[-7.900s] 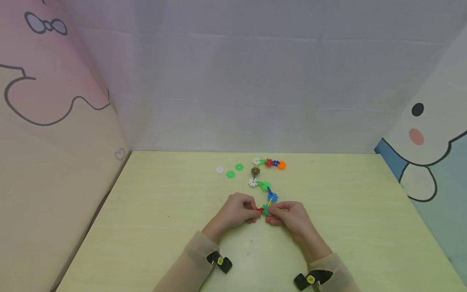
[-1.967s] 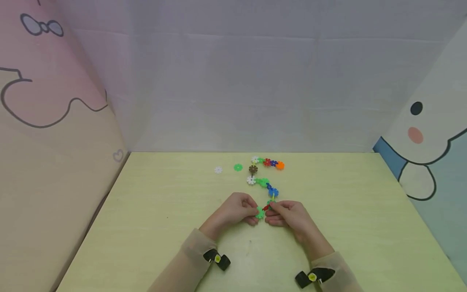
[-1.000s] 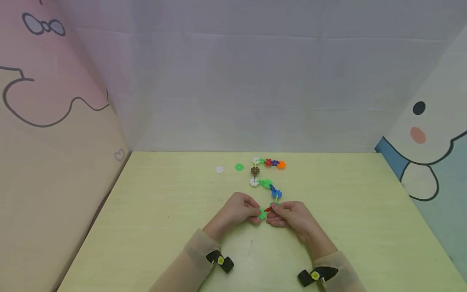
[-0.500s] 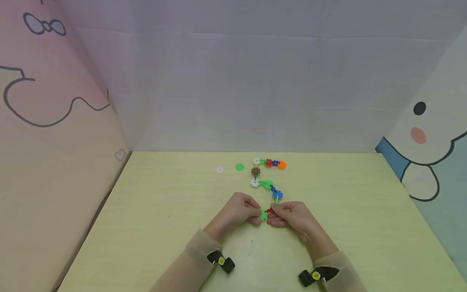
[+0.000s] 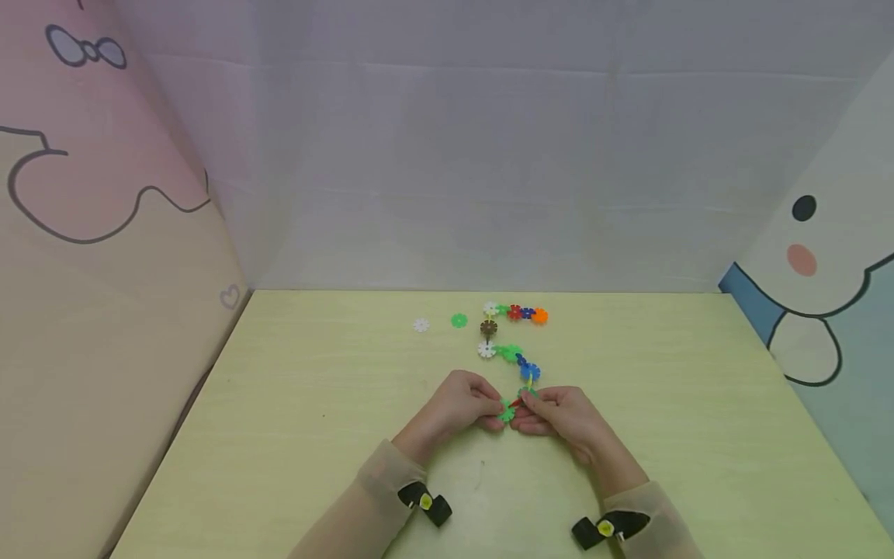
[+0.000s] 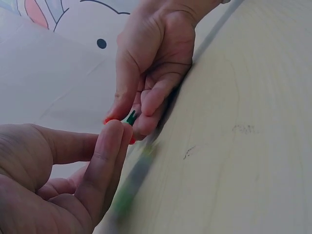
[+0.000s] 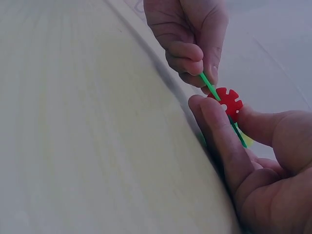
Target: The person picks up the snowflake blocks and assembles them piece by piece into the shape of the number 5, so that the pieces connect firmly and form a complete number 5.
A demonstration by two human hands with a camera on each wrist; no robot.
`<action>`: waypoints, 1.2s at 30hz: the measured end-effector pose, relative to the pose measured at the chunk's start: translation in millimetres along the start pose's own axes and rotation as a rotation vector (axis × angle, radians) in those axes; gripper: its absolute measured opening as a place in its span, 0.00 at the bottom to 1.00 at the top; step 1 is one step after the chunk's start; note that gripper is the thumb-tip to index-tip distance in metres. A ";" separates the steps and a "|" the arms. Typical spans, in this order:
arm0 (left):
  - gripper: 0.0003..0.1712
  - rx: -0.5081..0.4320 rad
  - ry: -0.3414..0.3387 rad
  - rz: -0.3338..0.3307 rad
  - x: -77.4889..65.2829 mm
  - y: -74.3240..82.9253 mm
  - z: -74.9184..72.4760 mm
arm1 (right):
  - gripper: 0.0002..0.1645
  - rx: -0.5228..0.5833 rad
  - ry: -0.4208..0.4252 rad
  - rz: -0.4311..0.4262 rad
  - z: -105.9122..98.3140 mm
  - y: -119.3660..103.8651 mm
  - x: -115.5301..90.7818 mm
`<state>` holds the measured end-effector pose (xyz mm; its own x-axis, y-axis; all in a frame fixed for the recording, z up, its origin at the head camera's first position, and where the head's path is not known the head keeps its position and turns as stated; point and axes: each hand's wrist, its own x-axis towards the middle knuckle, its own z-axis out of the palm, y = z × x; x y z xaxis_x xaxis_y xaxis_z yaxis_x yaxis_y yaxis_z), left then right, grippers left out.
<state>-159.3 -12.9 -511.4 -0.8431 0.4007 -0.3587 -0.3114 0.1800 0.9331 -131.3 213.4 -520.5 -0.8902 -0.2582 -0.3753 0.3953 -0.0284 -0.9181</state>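
Note:
Left hand [image 5: 464, 404] pinches a light green notched snowflake disc [image 5: 506, 411] between thumb and fingers. Right hand [image 5: 562, 411] grips the near end of a chain of linked snowflake discs, its thumb and fingers at a red disc [image 7: 229, 103]. In the right wrist view the light green disc [image 7: 208, 86] stands edge-on at the red disc's rim, apparently in a slot. A dark green disc [image 7: 237, 132] joins the red one's other side, partly hidden by the fingers. The chain runs away from the hands through a blue disc [image 5: 531, 372], a white disc [image 5: 486, 349] and a brown disc [image 5: 488, 328].
A loose white disc [image 5: 421, 325] and a loose green disc [image 5: 459, 320] lie left of the chain on the pale table [image 5: 279, 435]. The chain's far end finishes in an orange disc [image 5: 540, 316]. A curtain-like wall [image 5: 433, 171] stands behind the table.
Earlier the left hand held the red disc at the dark green one, with two loose green discs behind. One of those is now in the left hand, brought rightward against the red disc.

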 end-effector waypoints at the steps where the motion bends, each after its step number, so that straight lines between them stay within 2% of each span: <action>1: 0.04 -0.001 -0.003 -0.002 0.3 -0.2 0.2 | 0.21 0.004 -0.003 0.002 -0.6 -0.2 0.0; 13: 0.04 -0.040 -0.055 0.023 2.5 -3.5 1.6 | 0.23 0.039 -0.133 -0.013 -12.2 -1.7 -4.9; 20: 0.04 -0.044 -0.081 0.036 3.2 -4.1 1.8 | 0.24 0.031 -0.108 -0.034 -11.1 0.3 -3.5; 25: 0.04 -0.005 -0.097 0.050 2.8 -3.9 -0.5 | 0.24 0.021 -0.091 -0.040 -13.0 1.7 -3.1; 30: 0.04 0.062 -0.074 0.063 2.6 -2.8 -5.7 | 0.24 0.010 -0.081 -0.038 -13.2 1.2 -2.8; 36: 0.04 0.128 -0.007 0.092 6.0 -0.3 -18.1 | 0.24 0.003 -0.063 -0.031 -12.1 0.3 -2.8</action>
<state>-172.2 -26.8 -513.3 -0.8620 0.4272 -0.2728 -0.1744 0.2553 0.9510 -131.5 225.7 -521.2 -0.8859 -0.3179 -0.3378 0.3686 -0.0403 -0.9287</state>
